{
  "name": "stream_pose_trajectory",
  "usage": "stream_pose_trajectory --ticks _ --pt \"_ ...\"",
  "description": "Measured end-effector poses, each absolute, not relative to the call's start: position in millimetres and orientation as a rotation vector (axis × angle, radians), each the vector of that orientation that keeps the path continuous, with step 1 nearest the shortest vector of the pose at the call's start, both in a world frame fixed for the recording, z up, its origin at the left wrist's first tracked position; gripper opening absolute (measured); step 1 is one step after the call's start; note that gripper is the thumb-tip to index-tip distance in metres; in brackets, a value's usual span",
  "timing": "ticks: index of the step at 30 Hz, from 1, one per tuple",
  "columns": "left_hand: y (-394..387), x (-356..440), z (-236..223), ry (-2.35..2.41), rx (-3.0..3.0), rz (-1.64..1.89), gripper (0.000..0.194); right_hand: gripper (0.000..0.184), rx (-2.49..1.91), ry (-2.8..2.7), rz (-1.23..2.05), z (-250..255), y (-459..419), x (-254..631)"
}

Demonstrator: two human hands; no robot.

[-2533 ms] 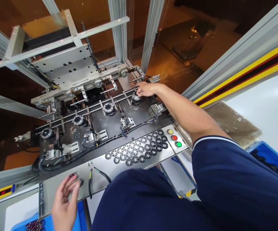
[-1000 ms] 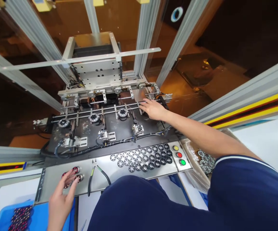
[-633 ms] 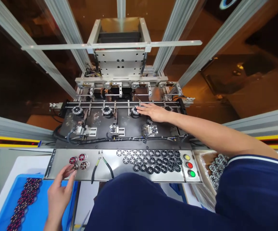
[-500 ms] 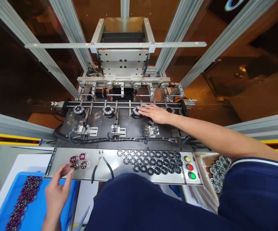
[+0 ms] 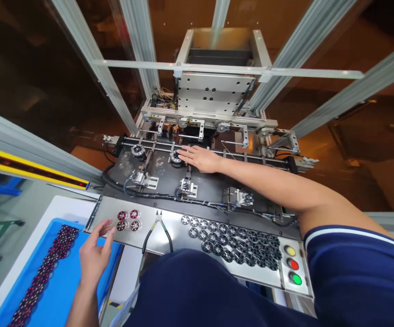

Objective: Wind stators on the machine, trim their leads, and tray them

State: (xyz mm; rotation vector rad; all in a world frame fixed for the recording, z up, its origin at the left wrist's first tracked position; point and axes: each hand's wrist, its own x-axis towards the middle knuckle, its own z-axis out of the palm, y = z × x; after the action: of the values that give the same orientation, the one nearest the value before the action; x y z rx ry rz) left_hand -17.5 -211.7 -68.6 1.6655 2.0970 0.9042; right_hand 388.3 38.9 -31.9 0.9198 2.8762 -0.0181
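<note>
My left hand [image 5: 95, 254] hovers at the left end of the steel ledge [image 5: 178, 243], its fingers apart and holding nothing visible. Just beyond its fingertips lie several small round motor stators with red windings [image 5: 135, 225]. My right hand [image 5: 200, 159] stretches flat over the machine, fingers extended, with the fingertips at the second round holder [image 5: 175, 157] from the left; whether they press on it cannot be told. The leftmost holder [image 5: 138, 151] carries a round slotted core. My right hand and forearm hide part of the holder row.
Side cutters [image 5: 158, 222] lie with handles spread on the ledge. Rows of black slotted cores [image 5: 222, 240] fill its right part, beside yellow, red and green buttons [image 5: 294, 264]. A blue tray [image 5: 64, 290] holds a strip of wound stators. Metal arms and cables [image 5: 200, 200] cross the machine bed.
My right hand has moved left along the row, from the rightmost holder to the second from the left. My left hand has drawn back from the wound stators, leaving them on the ledge. The view has swung.
</note>
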Motion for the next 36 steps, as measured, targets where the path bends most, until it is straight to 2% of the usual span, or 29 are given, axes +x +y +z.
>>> stream_pose_trajectory --ticks 6,10,12,14,17,24,27,31,33,36 --pt "-207.3 -37.9 -63.5 2.148 1.724 0.917 0.051 0.065 0.939 2.873 -0.084 -44.8 48.7 376.5" --pt "-128.3 -31.2 -31.4 2.024 2.115 0.931 0.048 0.058 0.936 2.868 -0.039 -34.8 45.6 370.0" --pt "-78.1 -18.9 -18.3 1.897 2.351 0.724 0.054 0.059 0.942 2.871 0.007 -22.3 41.2 365.2" --pt "-33.7 -4.9 -13.6 1.820 2.401 0.619 0.050 0.064 0.973 2.918 0.070 -5.7 31.1 362.6" --pt "10.9 13.9 -21.6 1.727 2.427 0.469 0.046 0.071 1.050 3.077 0.175 21.9 -1.4 368.2" --pt "44.7 30.9 -44.9 1.646 2.421 0.159 0.057 0.082 1.352 3.301 0.304 55.9 -150.0 412.0" --pt "52.1 31.0 -45.6 1.652 2.433 0.069 0.055 0.076 1.708 3.272 0.322 38.8 -223.1 428.7" --pt "59.3 33.6 -39.2 1.665 2.456 0.059 0.053 0.063 2.346 2.924 0.561 -20.1 -305.8 453.7" --pt "57.6 37.0 -29.6 1.665 2.474 0.111 0.058 0.059 2.547 2.644 0.666 -56.2 -339.0 466.9" --pt "41.1 42.2 -11.1 1.659 2.520 0.277 0.077 0.057 2.654 2.373 0.649 -104.7 -381.4 481.3"
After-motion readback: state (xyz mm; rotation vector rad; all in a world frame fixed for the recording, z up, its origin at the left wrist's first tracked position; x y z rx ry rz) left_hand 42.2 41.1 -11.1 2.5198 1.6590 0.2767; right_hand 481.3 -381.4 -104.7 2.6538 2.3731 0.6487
